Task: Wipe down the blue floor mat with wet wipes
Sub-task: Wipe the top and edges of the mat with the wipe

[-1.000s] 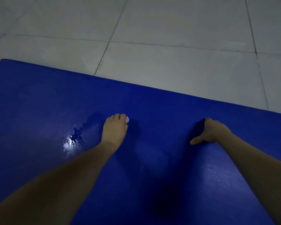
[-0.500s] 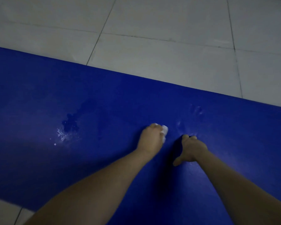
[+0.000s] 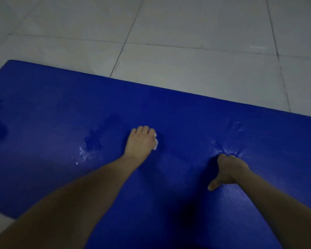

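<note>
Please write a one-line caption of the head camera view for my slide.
Left hand holds a white wet wipe on the soft blue floor mat; right hand leans on the mat.

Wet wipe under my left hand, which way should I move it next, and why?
Probably slide the wet wipe rightward toward your right hand. The blue floor mat glistens wet just left of your left hand, while the stretch between the hands looks dull and likely unwiped.
</note>
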Available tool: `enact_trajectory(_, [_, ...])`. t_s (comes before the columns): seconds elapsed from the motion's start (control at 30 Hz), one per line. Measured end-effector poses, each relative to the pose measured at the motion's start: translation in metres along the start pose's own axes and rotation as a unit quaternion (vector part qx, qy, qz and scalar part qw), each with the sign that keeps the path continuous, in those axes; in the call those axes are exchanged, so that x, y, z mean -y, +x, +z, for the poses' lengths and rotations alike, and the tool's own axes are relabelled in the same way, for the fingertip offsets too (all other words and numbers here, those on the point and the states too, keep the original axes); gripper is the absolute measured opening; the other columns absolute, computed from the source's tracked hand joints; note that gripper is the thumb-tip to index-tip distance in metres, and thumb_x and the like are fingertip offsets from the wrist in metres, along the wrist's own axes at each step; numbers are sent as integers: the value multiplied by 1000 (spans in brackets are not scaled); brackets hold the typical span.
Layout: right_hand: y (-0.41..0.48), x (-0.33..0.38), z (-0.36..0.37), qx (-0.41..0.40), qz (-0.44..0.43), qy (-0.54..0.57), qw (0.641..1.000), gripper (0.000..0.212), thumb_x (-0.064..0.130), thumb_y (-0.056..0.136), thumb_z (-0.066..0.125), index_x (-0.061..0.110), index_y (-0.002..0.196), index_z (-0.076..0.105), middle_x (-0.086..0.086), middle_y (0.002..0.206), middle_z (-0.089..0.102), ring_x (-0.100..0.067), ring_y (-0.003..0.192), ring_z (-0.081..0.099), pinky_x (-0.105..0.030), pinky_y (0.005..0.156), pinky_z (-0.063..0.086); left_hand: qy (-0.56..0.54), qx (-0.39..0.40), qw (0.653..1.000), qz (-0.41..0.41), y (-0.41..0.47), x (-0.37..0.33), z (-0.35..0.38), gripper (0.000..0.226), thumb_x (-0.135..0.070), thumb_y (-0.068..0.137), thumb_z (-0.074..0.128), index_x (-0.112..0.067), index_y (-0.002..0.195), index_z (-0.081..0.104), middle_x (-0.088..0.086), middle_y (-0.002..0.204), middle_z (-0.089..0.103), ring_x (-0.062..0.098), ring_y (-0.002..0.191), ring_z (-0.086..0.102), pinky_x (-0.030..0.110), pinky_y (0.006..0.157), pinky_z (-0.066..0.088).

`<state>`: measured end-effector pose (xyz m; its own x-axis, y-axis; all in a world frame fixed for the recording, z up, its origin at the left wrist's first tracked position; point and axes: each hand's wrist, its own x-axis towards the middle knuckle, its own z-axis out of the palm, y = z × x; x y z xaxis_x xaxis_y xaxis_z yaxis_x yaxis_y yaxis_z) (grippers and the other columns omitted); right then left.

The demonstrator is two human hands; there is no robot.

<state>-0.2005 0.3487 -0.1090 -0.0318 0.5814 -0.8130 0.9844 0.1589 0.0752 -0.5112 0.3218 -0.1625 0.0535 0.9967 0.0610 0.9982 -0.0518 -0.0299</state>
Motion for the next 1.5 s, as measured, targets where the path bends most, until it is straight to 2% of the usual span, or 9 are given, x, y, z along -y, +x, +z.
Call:
enact_trajectory(0.23, [-2, 3, -3, -12, -2, -7, 1000, 131, 77, 46, 85, 9, 145, 34, -10, 145, 46, -28, 131, 49, -43, 101, 50, 15, -4, 996, -92, -6, 31, -3, 8, -18, 90, 64, -11, 88, 62, 6, 77, 60, 24, 68, 55, 40, 67, 49])
enact_trajectory(0.43, [-4, 6, -4, -14, -3, -14, 1000, 120, 75, 45, 87, 12, 138, 42, -7, 139, 52, -28, 127, 51, -43, 100, 50, -131, 6, 991, 10, -13, -75, -1, 14, -17, 72, 59, -22, 64, 48, -1, 59, 50, 23, 54, 48, 36, 55, 37])
enact_trajectory(0.57, [-5, 9, -4, -18, 5, -15, 1000, 120, 71, 43, 90, 13, 136, 43, -6, 136, 55, -27, 124, 54, -40, 97, 51, -122, 24, 985, 123, -33, -164, -1, 9, -30, 77, 62, -22, 78, 56, 1, 71, 58, 22, 67, 55, 36, 65, 40])
enact_trajectory(0.7, [-6, 10, -3, -13, 9, -18, 1000, 115, 70, 43, 90, 14, 132, 44, -4, 130, 56, -25, 120, 55, -39, 96, 52, -102, 8, 981, 166, -43, -166, -2, 16, -31, 87, 55, -18, 96, 58, 3, 83, 60, 22, 76, 55, 35, 75, 43])
enact_trajectory(0.93, [-7, 7, -6, 4, -1, -33, 999, 114, 75, 46, 86, 14, 133, 44, -4, 133, 54, -27, 122, 55, -43, 98, 52, -58, 28, 998, 16, -35, -35, 3, 29, -25, 64, 83, -17, 78, 58, 2, 68, 56, 25, 63, 55, 39, 62, 42])
enact_trajectory(1.13, [-9, 8, -8, -14, -5, -33, 999, 113, 76, 46, 86, 14, 131, 45, -3, 130, 56, -26, 119, 56, -39, 92, 51, 14, 4, 993, -120, -42, 45, 0, 19, -15, 83, 74, -10, 83, 56, 8, 69, 56, 27, 63, 54, 41, 61, 45])
enact_trajectory(1.23, [-11, 9, -9, -11, -7, -34, 999, 108, 74, 48, 86, 15, 129, 47, -2, 127, 57, -25, 116, 57, -37, 87, 50, -47, 5, 990, -135, -47, 15, 2, 10, -17, 91, 62, -12, 85, 55, 7, 73, 57, 25, 67, 54, 41, 66, 47])
enact_trajectory(1.4, [-12, 10, -9, -11, -5, -38, 999, 109, 74, 48, 86, 14, 130, 47, -3, 130, 57, -27, 119, 57, -40, 92, 51, -118, 13, 992, -49, -57, -85, 0, 13, -22, 81, 44, -17, 79, 56, 5, 70, 56, 27, 67, 55, 41, 65, 47])
enact_trajectory(1.5, [-11, 10, -8, -9, -3, -45, 999, 107, 73, 51, 87, 14, 130, 47, -4, 130, 56, -27, 119, 57, -39, 91, 50, -137, 23, 990, 17, -67, -152, -2, 6, -25, 82, 55, -19, 81, 54, 3, 73, 56, 24, 70, 54, 38, 68, 46])
